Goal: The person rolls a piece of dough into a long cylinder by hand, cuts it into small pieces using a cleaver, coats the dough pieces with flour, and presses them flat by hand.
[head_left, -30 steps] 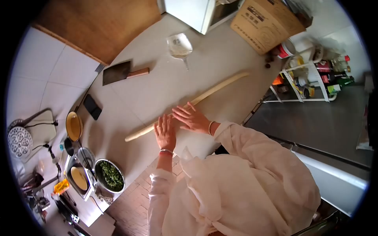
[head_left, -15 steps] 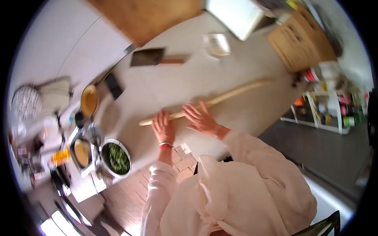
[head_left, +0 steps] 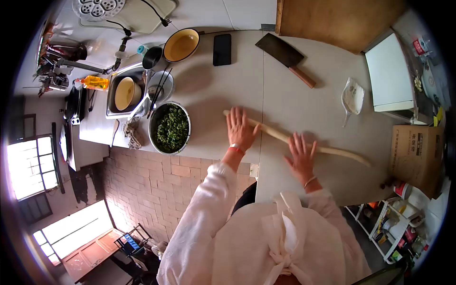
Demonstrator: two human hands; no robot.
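Observation:
A long, thin, pale tan strip that looks like a dough rope (head_left: 276, 134) lies slantwise on the counter, slightly bent toward its right end. Across its left part, my left hand (head_left: 241, 133) rests flat with the fingers stretched out. My right hand (head_left: 301, 157) is flat and spread, its fingers on the rope near the middle. Neither hand grips anything. Beyond them lies a cleaver (head_left: 283, 51) with a wooden handle. To the left, near the counter's front edge, stands a metal bowl (head_left: 189, 132) of chopped greens (head_left: 171, 128).
A phone (head_left: 222, 49) and a yellow bowl (head_left: 181, 45) are at the back left, near the sink (head_left: 112, 103). A plastic bag with pale contents (head_left: 353, 96) lies right of the cleaver. A cardboard box (head_left: 414, 154) and a white rack (head_left: 390, 223) are at the right.
The head view has turned and sharpened, so everything slants differently. My hands are farther apart along the dough rope, both still flat on it.

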